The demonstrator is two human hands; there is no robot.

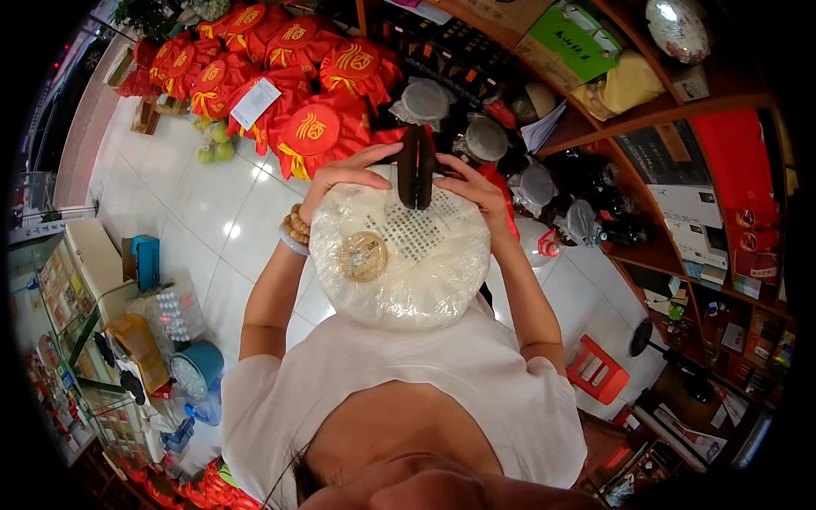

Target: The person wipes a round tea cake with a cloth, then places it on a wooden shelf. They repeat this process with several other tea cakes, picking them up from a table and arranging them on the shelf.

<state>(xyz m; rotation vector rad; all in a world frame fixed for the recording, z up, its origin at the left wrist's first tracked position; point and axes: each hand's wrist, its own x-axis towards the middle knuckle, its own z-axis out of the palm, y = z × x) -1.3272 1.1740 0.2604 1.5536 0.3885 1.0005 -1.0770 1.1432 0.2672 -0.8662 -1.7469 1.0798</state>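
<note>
A large round cake (427, 280), probably compressed tea, is wrapped in pale paper and clear plastic. It rests close against my white shirt and bears printed writing and a round gold label (363, 256). My left hand (347, 171) grips its upper left edge, thumb on the face. On the upper right edge, my right hand (475, 188) holds it the same way. Between the hands, a dark slotted piece, perhaps a wooden display stand (415, 167), overlaps the cake's top; fingers of both hands reach toward its sides. A bead bracelet and a pale bangle circle my left wrist.
Red cloth-covered jars (312, 131) with yellow ties crowd the tiled floor (197, 217) ahead. Dark jars with plastic-covered lids (486, 137) stand by wooden shelving (644, 118) on the right. A red stool (597, 370) is at right. Leftward are a blue bin (203, 363) and glass display case (70, 287).
</note>
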